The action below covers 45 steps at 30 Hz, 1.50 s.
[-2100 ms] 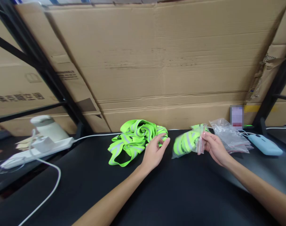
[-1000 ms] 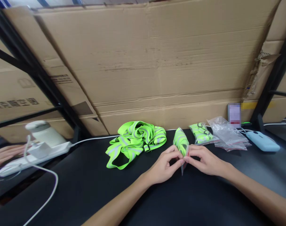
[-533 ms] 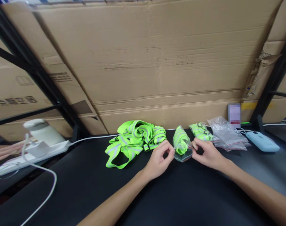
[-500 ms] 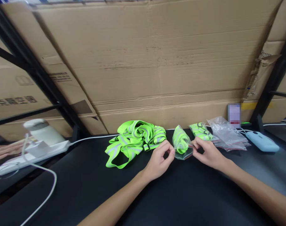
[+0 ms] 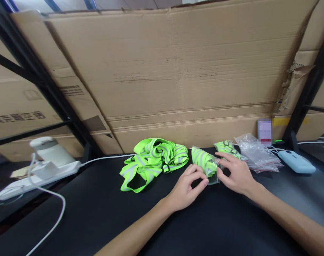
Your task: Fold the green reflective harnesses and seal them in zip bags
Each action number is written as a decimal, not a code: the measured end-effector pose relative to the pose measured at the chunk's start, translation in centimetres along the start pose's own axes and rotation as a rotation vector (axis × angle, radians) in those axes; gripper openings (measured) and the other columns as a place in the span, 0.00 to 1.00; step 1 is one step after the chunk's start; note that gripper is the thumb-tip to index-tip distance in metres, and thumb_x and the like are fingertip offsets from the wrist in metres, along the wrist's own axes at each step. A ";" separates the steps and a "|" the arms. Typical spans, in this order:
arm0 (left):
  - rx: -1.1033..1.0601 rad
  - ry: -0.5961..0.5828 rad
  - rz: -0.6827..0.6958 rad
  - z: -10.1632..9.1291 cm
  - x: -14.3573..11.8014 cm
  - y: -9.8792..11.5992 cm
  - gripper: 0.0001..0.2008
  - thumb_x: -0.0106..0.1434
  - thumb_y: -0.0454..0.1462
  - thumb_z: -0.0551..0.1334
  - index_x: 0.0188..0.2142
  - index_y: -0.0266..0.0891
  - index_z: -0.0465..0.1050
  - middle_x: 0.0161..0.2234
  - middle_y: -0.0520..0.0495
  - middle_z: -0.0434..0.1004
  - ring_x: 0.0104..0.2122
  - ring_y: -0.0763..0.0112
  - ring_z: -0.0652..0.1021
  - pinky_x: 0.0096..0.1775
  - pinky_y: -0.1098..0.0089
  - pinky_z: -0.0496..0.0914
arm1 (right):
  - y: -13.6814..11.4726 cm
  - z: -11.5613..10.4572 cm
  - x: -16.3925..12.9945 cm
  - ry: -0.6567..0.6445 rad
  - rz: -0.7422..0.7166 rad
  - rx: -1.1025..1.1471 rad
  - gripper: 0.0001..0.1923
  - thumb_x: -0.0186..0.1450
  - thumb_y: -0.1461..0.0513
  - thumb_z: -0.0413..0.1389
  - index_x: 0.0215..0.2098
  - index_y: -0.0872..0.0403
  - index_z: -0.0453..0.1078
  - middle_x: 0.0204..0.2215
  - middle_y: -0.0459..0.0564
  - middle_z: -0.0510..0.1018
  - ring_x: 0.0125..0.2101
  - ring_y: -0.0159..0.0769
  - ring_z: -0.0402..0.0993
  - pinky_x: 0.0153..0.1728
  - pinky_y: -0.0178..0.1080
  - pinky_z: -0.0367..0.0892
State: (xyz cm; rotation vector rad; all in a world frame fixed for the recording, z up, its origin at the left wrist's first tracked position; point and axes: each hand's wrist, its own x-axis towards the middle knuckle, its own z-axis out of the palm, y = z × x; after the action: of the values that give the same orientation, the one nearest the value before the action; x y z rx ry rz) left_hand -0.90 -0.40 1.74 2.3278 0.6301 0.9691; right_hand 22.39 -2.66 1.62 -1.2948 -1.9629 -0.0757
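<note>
A clear zip bag point(image 5: 213, 180) holds a rolled neon-green reflective strap point(image 5: 201, 158) and lies tilted in front of me. At the bag's near left corner, my left hand point(image 5: 187, 188) has its thumb and fingertips closed on the plastic. Across from it, my right hand point(image 5: 236, 174) grips the bag's right edge, by the red zip line, between thumb and fingers. Left of the bag lies a loose heap of the same green straps point(image 5: 151, 156). Behind my right hand is another packed bag of green strap point(image 5: 227, 147), partly covered by the fingers.
A stack of empty clear bags point(image 5: 256, 153) lies to the right, beside a light blue device point(image 5: 296, 161) with a white cable. A phone-like object point(image 5: 265, 131) leans at the back. On the left are a power strip point(image 5: 55, 173) and a white bottle point(image 5: 54, 151). Cardboard point(image 5: 178, 71) walls the back.
The bag has turned, its open end swinging toward the right. My left hand has shifted right along it, and my right hand's fingers have spread over its edge. The view has tilted slightly up.
</note>
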 end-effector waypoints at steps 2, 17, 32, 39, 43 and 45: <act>0.005 -0.040 0.005 0.1 0.0 0.0 0.10 0.71 0.40 0.60 0.37 0.41 0.78 0.40 0.44 0.72 0.42 0.63 0.74 0.50 0.62 0.69 | -0.1 0.3 0.0 -0.065 0.023 -0.049 0.14 0.66 0.55 0.58 0.47 0.50 0.79 0.56 0.55 0.78 0.53 0.54 0.77 0.48 0.53 0.76; -0.362 0.335 -0.559 0.2 0.5 -4.9 0.37 0.63 0.42 0.62 0.69 0.41 0.53 0.54 0.35 0.72 0.21 0.80 0.74 0.23 0.73 0.72 | 0.6 0.6 -0.2 -0.169 -0.017 0.090 0.12 0.66 0.59 0.58 0.47 0.52 0.76 0.49 0.55 0.78 0.46 0.47 0.77 0.47 0.49 0.74; -0.164 0.445 -0.246 -2.3 1.3 -4.8 0.15 0.63 0.47 0.67 0.30 0.38 0.79 0.34 0.45 0.77 0.36 0.64 0.77 0.38 0.67 0.73 | 1.8 1.5 0.3 -0.055 0.202 0.436 0.12 0.60 0.52 0.65 0.34 0.52 0.78 0.46 0.54 0.78 0.46 0.48 0.77 0.50 0.48 0.71; -0.302 0.631 -0.308 -5.0 1.5 -4.5 0.18 0.67 0.54 0.61 0.36 0.43 0.62 0.29 0.51 0.80 0.18 0.73 0.73 0.21 0.74 0.67 | 1.6 0.5 1.0 -0.009 0.413 0.791 0.19 0.62 0.48 0.63 0.42 0.51 0.70 0.37 0.50 0.80 0.31 0.43 0.81 0.27 0.42 0.77; -0.255 0.837 -0.335 -6.6 1.5 -4.8 0.20 0.67 0.56 0.59 0.37 0.44 0.59 0.23 0.56 0.75 0.10 0.77 0.66 0.12 0.75 0.58 | 0.8 0.2 0.9 0.019 0.541 0.986 0.22 0.58 0.50 0.67 0.41 0.50 0.65 0.25 0.43 0.77 0.16 0.38 0.76 0.11 0.35 0.67; -0.267 0.983 -0.335 -7.4 1.5 -5.4 0.20 0.67 0.56 0.59 0.37 0.44 0.57 0.23 0.57 0.73 0.09 0.77 0.66 0.12 0.75 0.58 | 0.7 0.0 0.9 0.151 0.555 0.978 0.22 0.58 0.50 0.68 0.38 0.50 0.63 0.22 0.40 0.75 0.13 0.36 0.72 0.10 0.35 0.65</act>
State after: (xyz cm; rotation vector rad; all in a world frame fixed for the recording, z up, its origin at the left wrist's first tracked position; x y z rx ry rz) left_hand -6.58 6.69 3.55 1.3411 1.1169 1.8688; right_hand 22.77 -1.61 1.93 -1.0360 -1.1541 0.9107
